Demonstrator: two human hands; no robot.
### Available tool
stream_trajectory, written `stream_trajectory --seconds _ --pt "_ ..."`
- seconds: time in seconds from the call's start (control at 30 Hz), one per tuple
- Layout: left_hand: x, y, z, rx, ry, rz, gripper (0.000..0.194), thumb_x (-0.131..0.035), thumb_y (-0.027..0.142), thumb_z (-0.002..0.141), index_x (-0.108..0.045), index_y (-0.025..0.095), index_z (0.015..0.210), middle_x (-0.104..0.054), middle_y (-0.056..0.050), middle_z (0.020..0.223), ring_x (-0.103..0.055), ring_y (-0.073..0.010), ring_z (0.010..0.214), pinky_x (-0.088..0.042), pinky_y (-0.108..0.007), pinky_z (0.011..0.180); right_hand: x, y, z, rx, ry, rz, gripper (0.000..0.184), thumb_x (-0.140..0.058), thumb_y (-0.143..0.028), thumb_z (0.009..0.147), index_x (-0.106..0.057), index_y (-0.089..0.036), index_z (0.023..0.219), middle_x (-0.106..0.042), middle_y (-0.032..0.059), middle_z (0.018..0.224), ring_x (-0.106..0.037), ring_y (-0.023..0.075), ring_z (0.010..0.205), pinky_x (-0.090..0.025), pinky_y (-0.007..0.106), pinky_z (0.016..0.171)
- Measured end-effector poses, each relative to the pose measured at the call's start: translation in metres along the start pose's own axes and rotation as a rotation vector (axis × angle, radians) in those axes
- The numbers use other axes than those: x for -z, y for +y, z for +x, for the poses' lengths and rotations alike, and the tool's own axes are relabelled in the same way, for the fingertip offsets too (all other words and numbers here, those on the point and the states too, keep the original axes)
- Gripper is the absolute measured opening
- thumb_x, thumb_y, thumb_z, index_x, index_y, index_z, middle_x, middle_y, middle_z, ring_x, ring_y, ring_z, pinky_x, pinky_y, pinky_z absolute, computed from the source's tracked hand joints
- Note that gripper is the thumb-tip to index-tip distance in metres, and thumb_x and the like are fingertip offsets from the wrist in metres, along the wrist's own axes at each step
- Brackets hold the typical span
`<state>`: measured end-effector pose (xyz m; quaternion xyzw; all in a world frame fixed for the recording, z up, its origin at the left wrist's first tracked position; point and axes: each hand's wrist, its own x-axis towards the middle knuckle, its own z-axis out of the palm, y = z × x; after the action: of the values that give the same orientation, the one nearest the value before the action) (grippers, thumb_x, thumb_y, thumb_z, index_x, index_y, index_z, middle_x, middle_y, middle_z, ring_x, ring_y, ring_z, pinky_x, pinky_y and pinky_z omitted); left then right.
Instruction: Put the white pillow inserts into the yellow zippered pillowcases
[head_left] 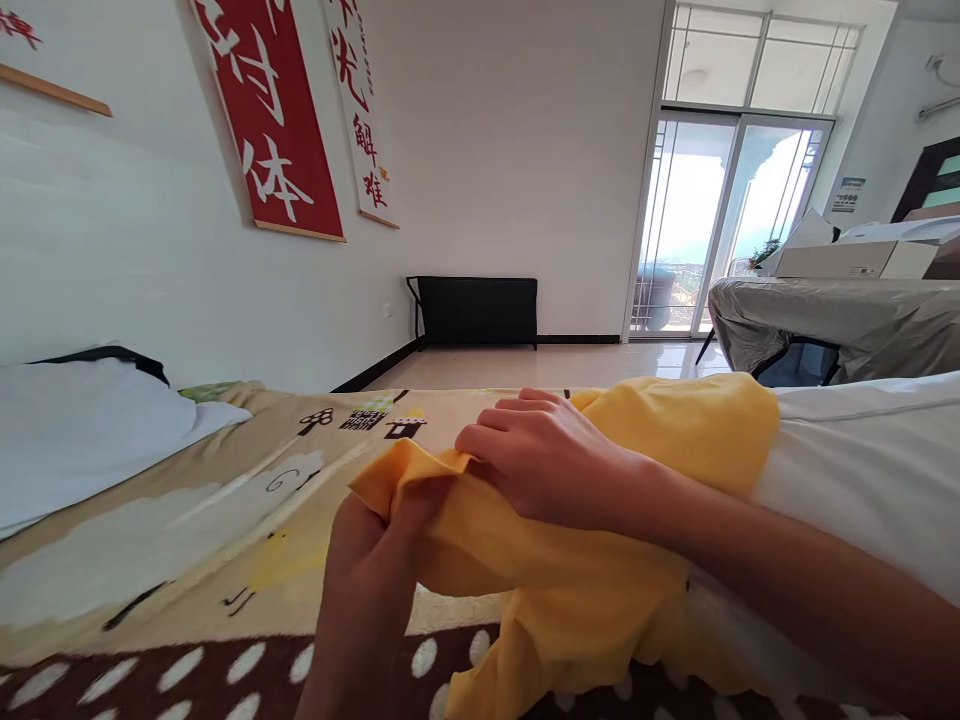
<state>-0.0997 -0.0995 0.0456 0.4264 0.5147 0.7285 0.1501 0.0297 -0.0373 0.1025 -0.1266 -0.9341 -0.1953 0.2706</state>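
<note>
A crumpled yellow cloth [577,600] lies across the front of a patterned bed sheet [277,500] in the head view. My left hand [375,550] is closed on the cloth's left end, its thumb on top and some fingers hidden under the folds. Just to the right, my right hand [536,450] grips the cloth's upper edge with curled fingers. A white fabric [862,460] spreads out at the right, touching the yellow cloth under my right forearm. How the two fabrics join is hidden.
A white pillow-like item [90,430] lies at the left. Brown spotted bedding [247,665] runs along the front. Beyond the bed stands a black folded frame [476,312] by the wall. A covered table [847,320] holding boxes [855,260] is at the right, near glass doors [727,220].
</note>
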Motion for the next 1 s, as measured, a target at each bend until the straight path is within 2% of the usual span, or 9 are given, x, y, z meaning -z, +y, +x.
stream_trajectory --seconds 0.1,0.2,0.33,0.47,0.63,0.77,0.83,0.93,1.0 --pt "0.000 0.008 -0.004 -0.021 -0.094 0.056 0.019 -0.061 0.038 0.069 -0.053 0.021 0.069 -0.048 0.004 0.058 -0.043 -0.0116 0.053 -0.036 -0.021 0.046 -0.006 -0.004 -0.003 -0.032 0.133 -0.100 0.022 -0.037 -0.015 0.092 -0.056 -0.017 0.081 -0.052 -0.0012 0.064 -0.038 0.0110 0.057 -0.022 0.028 0.055" --pt "0.002 0.008 -0.003 -0.145 -0.039 0.206 0.015 -0.060 0.029 0.069 -0.049 0.021 0.065 -0.045 0.006 0.056 -0.038 -0.0102 0.052 -0.032 -0.020 0.047 -0.007 -0.007 -0.005 -0.049 0.185 -0.112 0.026 -0.032 -0.013 0.092 -0.056 -0.019 0.084 -0.048 -0.0022 0.062 -0.035 0.0109 0.055 -0.017 0.028 0.052" --pt "-0.003 0.002 -0.001 -0.242 0.139 0.243 0.005 -0.056 0.020 0.068 -0.052 0.022 0.070 -0.046 0.007 0.058 -0.039 -0.0102 0.053 -0.033 -0.022 0.051 0.001 -0.003 -0.004 -0.052 0.092 -0.003 0.017 -0.040 -0.017 0.088 -0.055 -0.018 0.080 -0.050 -0.0016 0.064 -0.036 0.0108 0.056 -0.019 0.027 0.052" --pt "-0.006 0.001 -0.002 -0.279 0.312 0.221 0.009 -0.064 0.026 0.068 -0.058 0.021 0.074 -0.056 0.005 0.068 -0.049 -0.0123 0.064 -0.039 -0.023 0.061 0.007 0.002 -0.002 -0.041 -0.012 0.107 0.022 -0.046 -0.028 0.089 -0.053 -0.017 0.071 -0.055 0.0017 0.072 -0.043 0.0121 0.064 -0.028 0.026 0.058" --pt "-0.003 0.005 -0.007 -0.329 0.387 0.243 0.014 -0.068 0.031 0.068 -0.058 0.023 0.071 -0.056 0.005 0.063 -0.049 -0.0124 0.059 -0.042 -0.024 0.056 0.007 -0.001 -0.003 -0.024 -0.131 0.204 0.009 -0.050 -0.014 0.080 -0.052 -0.017 0.072 -0.055 -0.0010 0.068 -0.042 0.0105 0.060 -0.030 0.024 0.060" --pt "-0.002 0.011 -0.008 -0.204 0.303 0.176 0.029 -0.074 0.036 0.062 -0.059 0.024 0.083 -0.059 0.005 0.071 -0.052 -0.0112 0.059 -0.043 -0.021 0.051 0.003 0.000 -0.006 -0.104 -0.006 0.227 0.013 -0.045 -0.008 0.072 -0.053 -0.018 0.076 -0.054 -0.0019 0.068 -0.041 0.0106 0.060 -0.030 0.023 0.058" --pt "-0.004 0.014 -0.008 -0.100 0.188 0.070 0.040 -0.077 0.040 0.057 -0.060 0.022 0.088 -0.062 0.002 0.079 -0.059 -0.0149 0.067 -0.047 -0.021 0.053 0.000 0.004 -0.008 -0.187 0.098 0.251 0.017 -0.043 -0.008 0.074 -0.054 -0.019 0.080 -0.056 -0.0013 0.072 -0.044 0.0108 0.063 -0.029 0.022 0.058" --pt "-0.011 0.015 -0.009 0.017 -0.013 0.024 0.036 -0.074 0.044 0.061 -0.065 0.016 0.081 -0.068 -0.005 0.080 -0.064 -0.0227 0.077 -0.051 -0.024 0.054 -0.004 0.010 -0.010 -0.272 0.193 0.256 0.019 -0.042 -0.012 0.078 -0.056 -0.020 0.087 -0.060 -0.0012 0.078 -0.046 0.0101 0.065 -0.028 0.022 0.058" --pt "-0.015 0.013 -0.011 0.036 -0.055 -0.012 0.034 -0.071 0.043 0.064 -0.068 0.015 0.083 -0.070 -0.006 0.078 -0.066 -0.0244 0.077 -0.053 -0.026 0.057 -0.006 0.011 -0.011 -0.258 0.202 0.209 0.017 -0.042 -0.014 0.081 -0.056 -0.021 0.088 -0.059 -0.0026 0.075 -0.044 0.0094 0.062 -0.027 0.022 0.056"
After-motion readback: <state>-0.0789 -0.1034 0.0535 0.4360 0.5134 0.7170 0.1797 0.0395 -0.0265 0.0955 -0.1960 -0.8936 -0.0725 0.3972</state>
